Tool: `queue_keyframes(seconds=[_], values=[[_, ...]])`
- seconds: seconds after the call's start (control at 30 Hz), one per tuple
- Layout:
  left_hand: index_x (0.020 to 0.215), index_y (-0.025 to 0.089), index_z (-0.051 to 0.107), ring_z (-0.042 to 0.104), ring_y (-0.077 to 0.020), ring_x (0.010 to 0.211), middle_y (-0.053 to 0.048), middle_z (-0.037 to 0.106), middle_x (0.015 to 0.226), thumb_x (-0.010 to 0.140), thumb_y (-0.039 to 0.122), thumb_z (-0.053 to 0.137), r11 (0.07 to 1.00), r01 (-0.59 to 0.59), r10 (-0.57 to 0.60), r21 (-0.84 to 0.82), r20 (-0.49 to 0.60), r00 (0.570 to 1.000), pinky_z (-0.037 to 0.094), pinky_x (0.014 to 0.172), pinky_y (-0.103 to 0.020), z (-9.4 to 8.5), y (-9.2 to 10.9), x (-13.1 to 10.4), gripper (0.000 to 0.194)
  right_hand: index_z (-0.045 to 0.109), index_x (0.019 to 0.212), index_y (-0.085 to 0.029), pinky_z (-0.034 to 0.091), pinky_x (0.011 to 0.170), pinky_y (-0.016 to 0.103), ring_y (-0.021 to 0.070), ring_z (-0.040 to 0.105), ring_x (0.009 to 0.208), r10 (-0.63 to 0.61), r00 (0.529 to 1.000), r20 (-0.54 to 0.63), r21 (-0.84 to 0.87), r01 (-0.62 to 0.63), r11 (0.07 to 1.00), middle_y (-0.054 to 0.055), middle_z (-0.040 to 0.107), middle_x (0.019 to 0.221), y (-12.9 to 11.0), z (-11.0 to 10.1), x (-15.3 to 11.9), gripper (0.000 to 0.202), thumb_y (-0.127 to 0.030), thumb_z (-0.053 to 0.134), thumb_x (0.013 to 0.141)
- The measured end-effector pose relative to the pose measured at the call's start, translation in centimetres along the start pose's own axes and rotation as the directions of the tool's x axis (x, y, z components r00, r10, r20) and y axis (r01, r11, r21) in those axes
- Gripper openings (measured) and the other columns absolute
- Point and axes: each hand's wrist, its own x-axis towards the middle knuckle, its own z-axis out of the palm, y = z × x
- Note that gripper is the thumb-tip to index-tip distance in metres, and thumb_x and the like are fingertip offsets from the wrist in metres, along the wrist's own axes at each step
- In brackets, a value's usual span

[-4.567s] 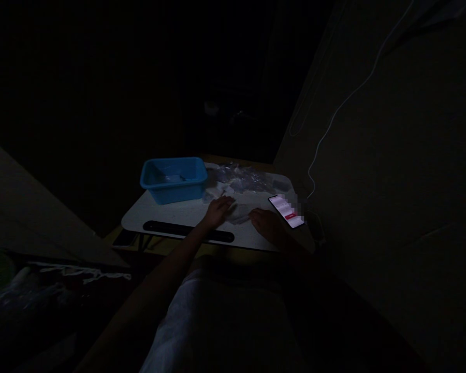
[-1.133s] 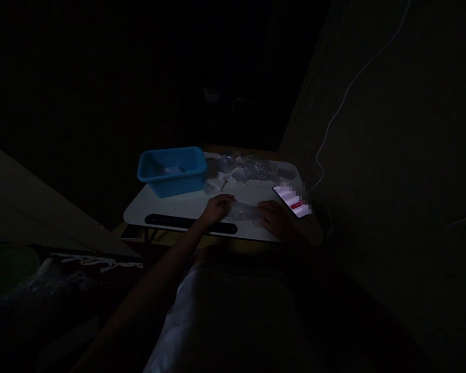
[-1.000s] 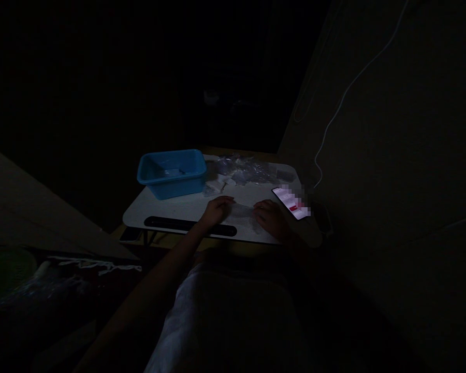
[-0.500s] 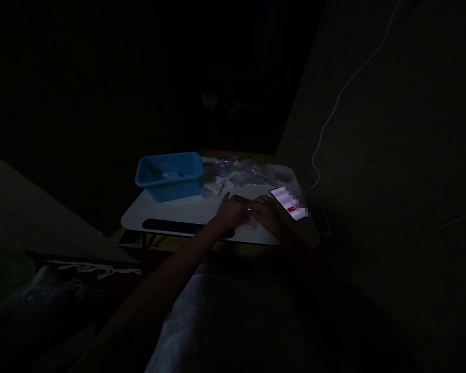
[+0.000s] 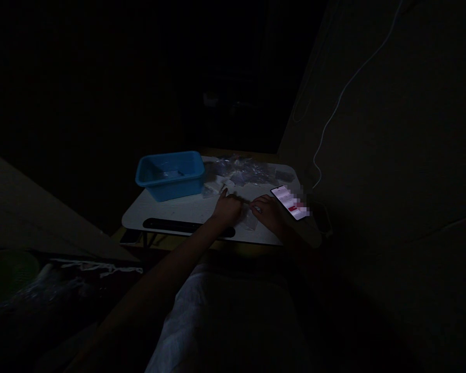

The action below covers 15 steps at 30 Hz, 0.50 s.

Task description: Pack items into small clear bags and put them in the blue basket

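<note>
In dim light, a small clear plastic bag (image 5: 250, 221) lies on the white folding table (image 5: 171, 210) between my hands. My left hand (image 5: 229, 207) is at the bag's left edge, thumb raised and the other fingers curled; their tips are too dark to make out. My right hand (image 5: 267, 211) has its fingers bent together at the bag's upper right edge, pinching it. A pile of clear plastic bags (image 5: 241, 170) lies beyond my hands. Nearer my left hand, a pale packet (image 5: 214, 187) rests beside the blue basin (image 5: 171, 184).
A lit phone (image 5: 289, 202) lies at the table's right side. A black slot (image 5: 171, 225) runs along the front edge. A white cable (image 5: 336, 103) hangs down the right wall. At lower left are a green basket (image 5: 10, 274) and more plastic (image 5: 54, 287).
My hands have moved slightly apart, and more of the clear bag shows between them. The basin, phone and plastic pile stay in place.
</note>
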Motion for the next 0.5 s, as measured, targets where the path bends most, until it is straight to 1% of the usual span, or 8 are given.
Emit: queue_keyframes(seconds=[0.13, 0.33, 0.5], values=[[0.08, 0.011, 0.066, 0.061, -0.0225, 0.081, -0.013, 0.067, 0.081, 0.073, 0.01, 0.045, 1.0, -0.014, 0.015, 0.025, -0.013, 1.0, 0.023, 0.1, -0.044, -0.3, -0.9, 0.0, 0.023, 0.066, 0.083, -0.02, 0.036, 0.078, 0.032, 0.0179, 0.054, 0.086, 0.007, 1.0, 0.014, -0.003, -0.007, 1.0, 0.004, 0.067, 0.086, 0.1, -0.1, 0.0, 0.017, -0.019, 0.049, 0.079], [0.081, 0.011, 0.066, 0.061, -0.0226, 0.083, -0.013, 0.067, 0.082, 0.072, 0.01, 0.044, 0.996, 0.007, -0.007, 0.091, 0.007, 1.0, 0.027, 0.097, -0.043, -0.3, -2.5, -0.1, 0.024, 0.066, 0.081, -0.019, 0.035, 0.078, 0.032, 0.0184, 0.053, 0.087, -0.006, 1.0, 0.022, -0.043, 0.007, 0.999, 0.004, 0.067, 0.085, 0.1, -0.2, 0.0, 0.019, -0.017, 0.047, 0.079], [0.078, 0.012, 0.067, 0.061, -0.0229, 0.083, -0.013, 0.068, 0.082, 0.074, 0.01, 0.043, 0.998, 0.005, -0.005, 0.068, 0.008, 1.0, 0.028, 0.095, -0.042, -0.1, -3.3, -0.5, 0.024, 0.065, 0.09, -0.02, 0.035, 0.079, 0.034, 0.0207, 0.053, 0.09, 0.039, 0.999, -0.007, -0.056, -0.039, 0.998, 0.006, 0.066, 0.09, -0.1, 0.3, -0.3, 0.02, -0.019, 0.05, 0.077]])
